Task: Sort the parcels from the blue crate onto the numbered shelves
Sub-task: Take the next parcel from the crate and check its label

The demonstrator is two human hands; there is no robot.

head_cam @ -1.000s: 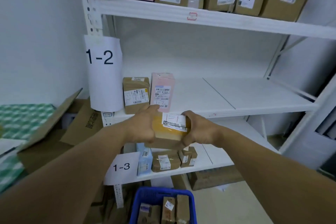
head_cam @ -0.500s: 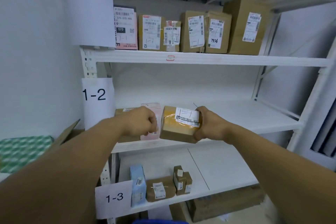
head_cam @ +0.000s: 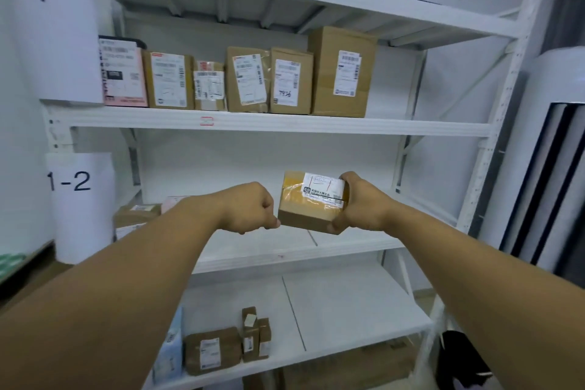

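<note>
Parcel (head_cam: 311, 201) gripped by my right hand (head_cam: 364, 204), near the middle shelf (head_cam: 285, 258); left hand (head_cam: 248, 209) a closed fist just left of it.

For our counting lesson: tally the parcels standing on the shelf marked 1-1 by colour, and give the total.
Pink parcel: 1
Brown cardboard parcels: 5
Total: 6

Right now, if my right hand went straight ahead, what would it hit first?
Likely the white back wall behind the 1-2 shelf; the right hand and its parcel face bare shelf, depth unclear.
</note>
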